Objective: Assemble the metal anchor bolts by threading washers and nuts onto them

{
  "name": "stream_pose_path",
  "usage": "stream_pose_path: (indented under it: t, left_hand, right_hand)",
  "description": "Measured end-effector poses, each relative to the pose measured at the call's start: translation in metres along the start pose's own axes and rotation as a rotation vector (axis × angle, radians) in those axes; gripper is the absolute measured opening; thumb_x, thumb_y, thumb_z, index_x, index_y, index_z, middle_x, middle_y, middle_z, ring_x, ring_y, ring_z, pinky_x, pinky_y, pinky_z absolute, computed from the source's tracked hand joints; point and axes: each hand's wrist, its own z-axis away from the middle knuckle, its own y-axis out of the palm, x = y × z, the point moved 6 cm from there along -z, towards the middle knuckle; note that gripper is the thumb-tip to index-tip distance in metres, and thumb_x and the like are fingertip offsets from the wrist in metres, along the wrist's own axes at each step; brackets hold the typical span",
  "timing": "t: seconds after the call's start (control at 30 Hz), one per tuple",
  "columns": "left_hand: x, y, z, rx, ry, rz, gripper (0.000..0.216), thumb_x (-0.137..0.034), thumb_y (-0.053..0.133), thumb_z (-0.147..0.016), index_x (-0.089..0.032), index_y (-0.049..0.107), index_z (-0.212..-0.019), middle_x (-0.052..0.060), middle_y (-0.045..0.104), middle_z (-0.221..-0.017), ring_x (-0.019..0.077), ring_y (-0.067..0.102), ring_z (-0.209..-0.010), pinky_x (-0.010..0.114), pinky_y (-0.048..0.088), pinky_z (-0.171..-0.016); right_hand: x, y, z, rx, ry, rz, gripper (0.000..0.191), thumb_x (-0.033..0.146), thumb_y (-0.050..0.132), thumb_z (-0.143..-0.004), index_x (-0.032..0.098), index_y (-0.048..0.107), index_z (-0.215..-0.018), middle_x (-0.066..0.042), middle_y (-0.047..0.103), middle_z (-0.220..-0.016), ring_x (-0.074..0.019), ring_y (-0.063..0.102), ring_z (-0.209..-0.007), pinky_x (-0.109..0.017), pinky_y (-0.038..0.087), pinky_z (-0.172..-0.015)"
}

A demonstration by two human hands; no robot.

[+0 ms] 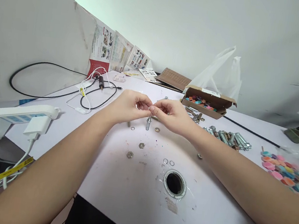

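Note:
My left hand (129,106) and my right hand (171,115) meet fingertip to fingertip above the white table (133,194). Together they pinch a small metal bolt (148,122) that hangs down between them; its top is hidden by my fingers. Loose washers (168,162) and hex nuts (135,150) lie on the table just below and in front of my hands.
A round cable hole (174,183) sits near the front. A pile of expansion bolts (227,136) and a cardboard box (207,102) of coloured discs lie at right. More coloured discs (282,171) lie at far right. A white power strip (8,117) and cables (66,93) lie at left.

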Motion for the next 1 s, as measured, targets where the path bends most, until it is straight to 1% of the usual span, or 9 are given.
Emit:
stream_pose_path:
  t: [0.07, 0.13, 0.3, 0.4, 0.5, 0.67, 0.73, 0.83, 1.0]
  left_hand:
    - [-0.007, -0.003, 0.001, -0.060, 0.033, -0.051, 0.025, -0.040, 0.073, -0.075, -0.015, 0.074, -0.080, 0.003, 0.069, -0.073, 0.0114, 0.060, -0.069, 0.024, 0.047, -0.066]
    - [-0.007, -0.003, 0.000, -0.034, 0.014, -0.083, 0.032, -0.045, 0.076, -0.072, -0.016, 0.074, -0.086, 0.004, 0.069, -0.079, 0.0134, 0.061, -0.075, 0.026, 0.047, -0.070]
    - [0.018, 0.009, 0.001, 0.299, -0.189, -0.162, 0.061, -0.056, 0.082, -0.058, -0.018, 0.071, -0.105, 0.006, 0.069, -0.094, 0.0198, 0.063, -0.085, 0.028, 0.047, -0.069]
    - [0.030, 0.020, 0.004, 0.414, -0.224, -0.124, 0.049, -0.051, 0.080, -0.059, -0.019, 0.071, -0.095, 0.004, 0.067, -0.088, 0.0170, 0.061, -0.076, 0.026, 0.043, -0.062]
    - [0.039, 0.034, 0.006, 0.493, -0.249, -0.072, 0.035, -0.048, 0.077, -0.063, -0.017, 0.068, -0.079, 0.001, 0.062, -0.071, 0.0123, 0.053, -0.059, 0.026, 0.035, -0.051]
    - [0.049, 0.044, 0.007, 0.540, -0.281, -0.029, 0.032, -0.047, 0.072, -0.069, -0.016, 0.065, -0.072, -0.001, 0.056, -0.062, 0.0099, 0.047, -0.051, 0.026, 0.033, -0.047]
    - [0.049, 0.045, 0.007, 0.555, -0.275, -0.015, 0.031, -0.047, 0.072, -0.070, -0.017, 0.064, -0.073, -0.001, 0.056, -0.062, 0.0097, 0.047, -0.052, 0.026, 0.034, -0.048]
    - [0.048, 0.046, 0.007, 0.571, -0.260, -0.005, 0.032, -0.047, 0.072, -0.071, -0.017, 0.063, -0.074, -0.002, 0.055, -0.062, 0.0090, 0.046, -0.053, 0.025, 0.034, -0.048]
    - [0.049, 0.047, 0.008, 0.587, -0.292, 0.037, 0.031, -0.046, 0.071, -0.072, -0.017, 0.059, -0.071, -0.002, 0.051, -0.057, 0.0087, 0.044, -0.050, 0.025, 0.034, -0.047]
  right_hand:
    - [-0.001, -0.002, 0.000, 0.033, 0.110, -0.088, 0.048, 0.061, 0.069, -0.080, 0.014, 0.067, -0.071, 0.002, 0.048, -0.054, -0.0079, 0.038, -0.049, -0.025, 0.028, -0.047]
    - [-0.006, -0.003, 0.001, 0.052, 0.194, -0.150, 0.053, 0.066, 0.067, -0.078, 0.015, 0.061, -0.065, 0.004, 0.038, -0.049, -0.0064, 0.030, -0.045, -0.025, 0.022, -0.043]
    - [-0.014, 0.001, 0.002, 0.090, 0.217, -0.146, 0.055, 0.067, 0.066, -0.078, 0.016, 0.055, -0.062, 0.005, 0.035, -0.051, -0.0056, 0.025, -0.045, -0.025, 0.019, -0.042]
    - [-0.016, 0.008, 0.002, 0.129, 0.179, -0.081, 0.056, 0.064, 0.066, -0.080, 0.017, 0.046, -0.056, 0.005, 0.031, -0.051, -0.0053, 0.024, -0.048, -0.024, 0.019, -0.044]
    - [-0.018, 0.012, 0.003, 0.144, 0.172, -0.035, 0.055, 0.061, 0.066, -0.081, 0.017, 0.044, -0.056, 0.005, 0.033, -0.051, -0.0058, 0.026, -0.049, -0.024, 0.020, -0.045]
    - [-0.024, 0.013, 0.002, 0.136, 0.203, -0.013, 0.051, 0.054, 0.066, -0.083, 0.017, 0.043, -0.056, 0.005, 0.033, -0.051, -0.0060, 0.026, -0.049, -0.025, 0.020, -0.045]
    - [-0.025, 0.012, 0.002, 0.126, 0.199, 0.003, 0.045, 0.050, 0.064, -0.085, 0.017, 0.049, -0.060, 0.005, 0.038, -0.053, -0.0064, 0.029, -0.049, -0.024, 0.022, -0.046]
    - [-0.022, 0.012, 0.001, 0.135, 0.128, -0.009, 0.032, 0.045, 0.062, -0.087, 0.014, 0.066, -0.080, 0.002, 0.052, -0.059, -0.0088, 0.040, -0.052, -0.024, 0.031, -0.049]
    - [-0.008, 0.017, 0.004, 0.275, -0.091, -0.056, 0.028, 0.037, 0.056, -0.090, 0.017, 0.075, -0.099, -0.005, 0.072, -0.083, -0.0140, 0.058, -0.067, -0.027, 0.044, -0.064]
